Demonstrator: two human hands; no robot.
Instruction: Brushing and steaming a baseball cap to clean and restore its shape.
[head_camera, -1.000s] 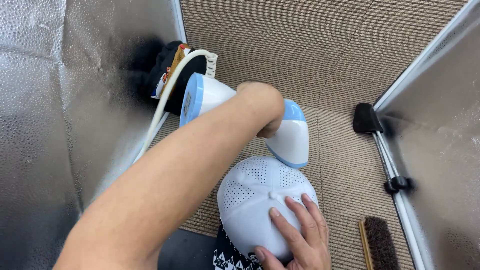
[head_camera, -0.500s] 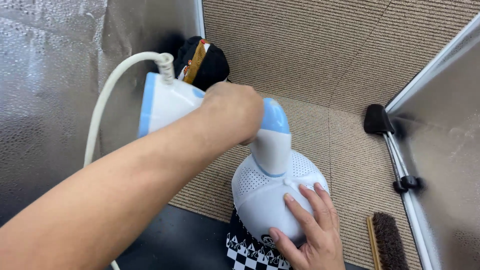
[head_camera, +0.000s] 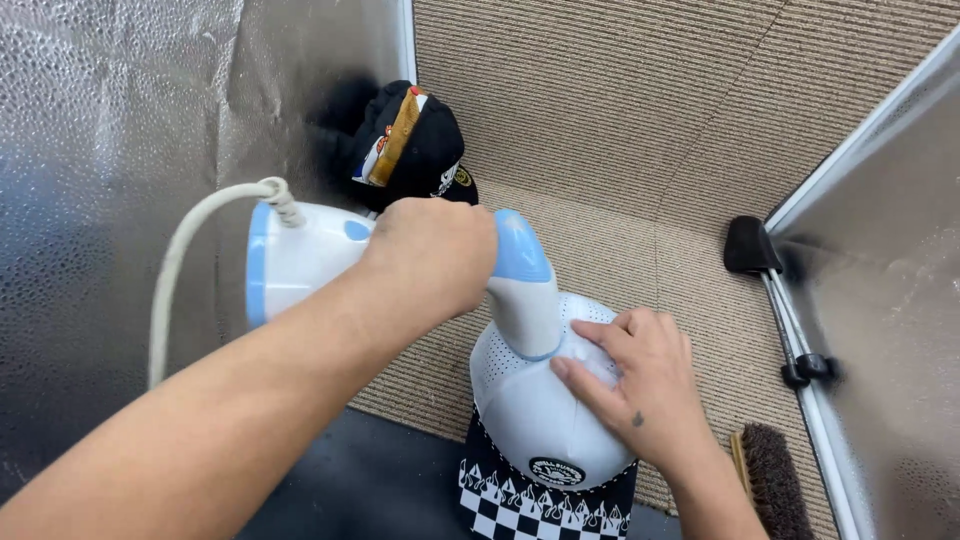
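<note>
My left hand (head_camera: 435, 255) grips a white and blue handheld steamer (head_camera: 300, 255) by its handle. The steamer's blue-topped nozzle (head_camera: 520, 290) presses against the upper left of a white perforated cap (head_camera: 530, 420). The cap has a black and white checkered brim (head_camera: 520, 500) that points toward me. My right hand (head_camera: 640, 375) lies flat on the cap's right side, its fingertips right beside the nozzle. A pale cord (head_camera: 175, 270) loops from the steamer's back end down to the left.
A pile of black caps (head_camera: 410, 140) lies in the far left corner on the tan ribbed carpet (head_camera: 620, 120). Silver foil panels (head_camera: 100, 120) wall in the left and right sides. A black clamp (head_camera: 750, 245) and a brown brush (head_camera: 775, 480) lie at the right panel's foot.
The steamer has swung so its nozzle now rests on the cap's crown. My right hand has slid from the cap's lower front up its right side toward the nozzle.
</note>
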